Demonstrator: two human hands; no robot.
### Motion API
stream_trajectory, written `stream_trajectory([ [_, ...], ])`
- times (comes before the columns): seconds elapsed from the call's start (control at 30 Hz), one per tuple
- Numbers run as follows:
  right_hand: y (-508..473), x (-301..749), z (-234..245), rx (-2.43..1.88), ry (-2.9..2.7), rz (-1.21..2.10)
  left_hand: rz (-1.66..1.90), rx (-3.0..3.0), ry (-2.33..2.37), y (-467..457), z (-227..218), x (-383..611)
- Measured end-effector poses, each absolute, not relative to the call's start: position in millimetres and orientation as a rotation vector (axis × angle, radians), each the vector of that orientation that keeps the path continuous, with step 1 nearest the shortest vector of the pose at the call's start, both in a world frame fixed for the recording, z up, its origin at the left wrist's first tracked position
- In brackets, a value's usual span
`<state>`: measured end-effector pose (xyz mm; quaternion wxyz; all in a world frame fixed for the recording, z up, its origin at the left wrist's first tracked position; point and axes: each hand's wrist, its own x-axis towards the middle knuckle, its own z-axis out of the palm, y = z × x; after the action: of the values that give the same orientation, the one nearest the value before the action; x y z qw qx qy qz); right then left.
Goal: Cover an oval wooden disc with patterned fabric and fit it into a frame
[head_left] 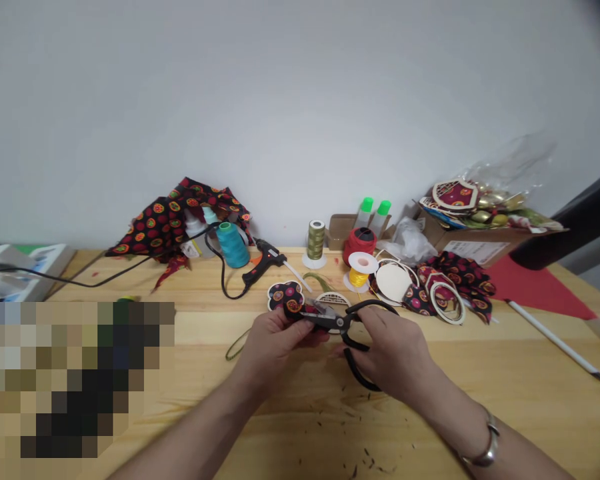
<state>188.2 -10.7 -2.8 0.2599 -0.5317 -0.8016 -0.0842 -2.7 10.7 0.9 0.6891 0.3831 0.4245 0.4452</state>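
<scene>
My left hand (273, 343) pinches a small piece of dark fabric (295, 305) with a bright round print. Fingers of my right hand (400, 343) pass through the black handles of a pair of scissors (339, 323). The blades point left and lie against the fabric by my left thumb; whether they are cutting into it is hard to see. Just behind the left fingers is a flower-shaped piece with a pale rim (271, 295), covered in similar print; I cannot tell if it is held too. A pale latticed round piece (334, 300) lies behind the blades.
Behind my hands stand a black glue gun (264, 265), a teal thread cone (233, 245), a green spool (316, 241) and a yellow spool (361, 273). Pale rings (447, 303) and printed fabric lie right, near a white pencil-like stick (555, 339). Dark scraps dot the front table.
</scene>
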Motion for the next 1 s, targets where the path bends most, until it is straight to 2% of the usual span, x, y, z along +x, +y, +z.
stream_trajectory([
  [1.0, -8.9, 194.5, -9.4, -1.436, -2.203, -0.158, 1.026, 0.901, 0.973, 11.3, -1.3, -2.3],
])
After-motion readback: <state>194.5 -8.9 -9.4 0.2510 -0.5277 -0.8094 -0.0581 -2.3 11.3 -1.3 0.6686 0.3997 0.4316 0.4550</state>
